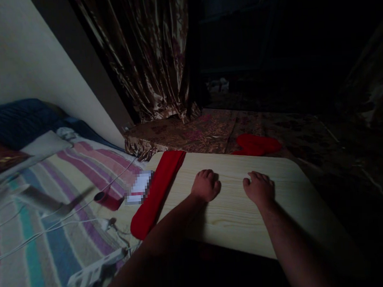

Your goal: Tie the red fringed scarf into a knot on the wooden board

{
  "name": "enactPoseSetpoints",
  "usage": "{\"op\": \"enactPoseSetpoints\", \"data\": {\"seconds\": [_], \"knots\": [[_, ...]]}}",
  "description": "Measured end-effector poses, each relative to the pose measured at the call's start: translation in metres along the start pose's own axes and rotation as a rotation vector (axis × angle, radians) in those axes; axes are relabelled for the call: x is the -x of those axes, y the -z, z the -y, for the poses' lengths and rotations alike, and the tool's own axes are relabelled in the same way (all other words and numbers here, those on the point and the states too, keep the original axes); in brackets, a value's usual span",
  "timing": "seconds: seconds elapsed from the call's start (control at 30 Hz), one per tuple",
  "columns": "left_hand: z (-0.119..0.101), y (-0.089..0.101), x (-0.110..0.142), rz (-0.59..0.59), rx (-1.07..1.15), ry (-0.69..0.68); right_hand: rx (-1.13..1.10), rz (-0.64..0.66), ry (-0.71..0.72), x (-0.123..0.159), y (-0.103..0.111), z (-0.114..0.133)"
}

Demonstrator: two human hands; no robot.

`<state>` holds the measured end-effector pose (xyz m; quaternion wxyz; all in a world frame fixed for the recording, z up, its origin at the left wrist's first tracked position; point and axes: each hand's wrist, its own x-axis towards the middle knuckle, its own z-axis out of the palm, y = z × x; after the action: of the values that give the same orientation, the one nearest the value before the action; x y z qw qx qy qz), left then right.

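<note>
Both my hands rest on a pale wood-grain board (228, 219) with rounded corners. My left hand (206, 186) lies near its middle with fingers curled in, and nothing shows in it. To its right, apart from it, my right hand (261, 188) is loosely closed, the thumb toward the left hand. Nothing can be seen in that one either. A long folded strip of red fabric (158, 193) runs across the board's left side, beside my left forearm. More red fabric (258, 144) lies bunched at the board's far edge.
On the left, a striped blanket (64, 190) carries a red cylinder (109, 201), a white power strip (95, 269), a white elongated device (39, 199) and several cables. A blurred white item (139, 188) lies next to the strip. A patterned curtain (153, 55) hangs behind; the right side is dark.
</note>
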<state>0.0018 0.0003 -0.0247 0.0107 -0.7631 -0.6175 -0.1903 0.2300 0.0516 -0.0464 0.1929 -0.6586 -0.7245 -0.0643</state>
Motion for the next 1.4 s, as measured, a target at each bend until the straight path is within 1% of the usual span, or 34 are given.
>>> {"op": "enactPoseSetpoints", "data": {"seconds": [0.17, 0.33, 0.57, 0.73, 0.9, 1.07, 1.17, 1.3, 1.4], "knots": [[-0.001, 0.002, 0.001, 0.012, -0.008, 0.029, -0.001, 0.006, 0.009, -0.001, -0.003, -0.001], [0.003, 0.001, 0.003, 0.005, -0.006, 0.086, 0.015, -0.034, 0.026, 0.0, -0.006, -0.002], [0.013, 0.0, 0.004, 0.013, 0.116, 0.168, 0.026, -0.068, 0.06, -0.002, -0.017, -0.008], [0.018, 0.002, 0.004, 0.026, 0.211, 0.155, 0.015, -0.075, 0.112, -0.006, -0.023, -0.012], [0.02, 0.002, 0.003, 0.057, 0.26, 0.163, 0.066, -0.014, 0.105, -0.008, -0.02, -0.01], [0.021, 0.001, 0.003, 0.057, 0.277, 0.173, 0.104, -0.025, 0.111, -0.006, -0.018, -0.009], [0.021, 0.001, 0.003, 0.037, 0.271, 0.16, 0.095, -0.05, 0.131, -0.005, -0.021, -0.011], [0.019, -0.004, 0.002, -0.043, 0.284, 0.16, 0.084, -0.106, 0.153, -0.006, -0.026, -0.014], [0.022, -0.006, -0.001, -0.069, 0.333, 0.162, 0.1, -0.106, 0.147, -0.008, -0.026, -0.013]]}}
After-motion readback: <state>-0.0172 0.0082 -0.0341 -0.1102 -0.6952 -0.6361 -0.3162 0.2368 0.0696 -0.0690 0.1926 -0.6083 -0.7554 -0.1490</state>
